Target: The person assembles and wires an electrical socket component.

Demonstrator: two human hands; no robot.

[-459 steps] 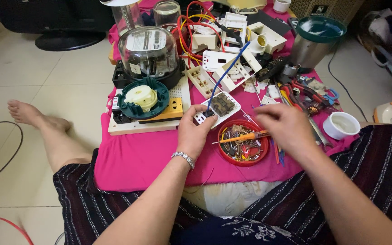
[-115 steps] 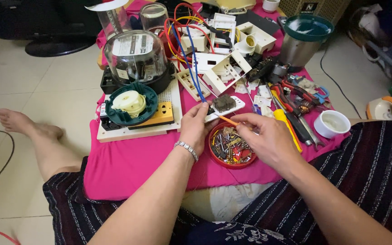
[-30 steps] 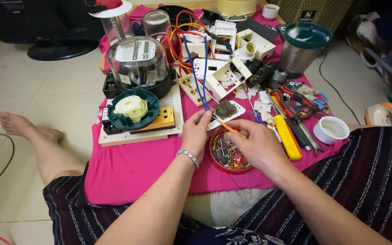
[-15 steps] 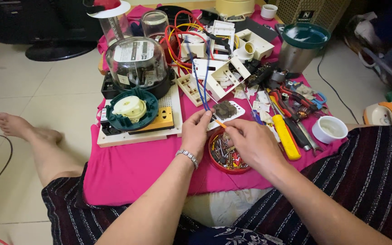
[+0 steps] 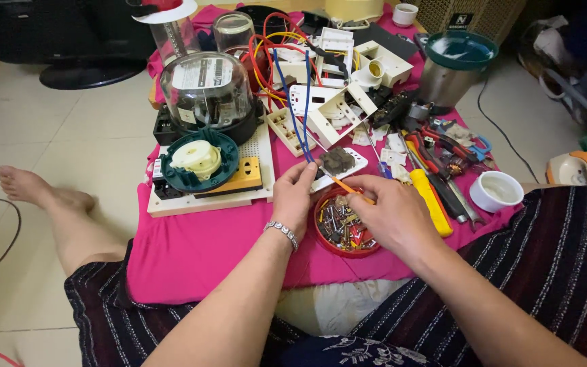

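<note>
at the frame's centre a small white socket plate [image 5: 338, 166] with dark, dusty inner parts is pinched by the left hand [image 5: 295, 197] fingers, while an orange-handled screwdriver [image 5: 348, 189] is gripped by the right hand [image 5: 392, 214] fingers.

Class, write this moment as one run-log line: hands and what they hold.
left hand: steadies white switch part | right hand: holds orange screwdriver to it | below: red dish of screws

Pink cloth [image 5: 205, 251], red dish [image 5: 343, 225], blue wires [image 5: 296, 102], yellow-handled screwdriver [image 5: 431, 202].

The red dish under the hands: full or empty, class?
Full: the red dish holds a heap of small screws and metal bits, below the right hand.
</note>
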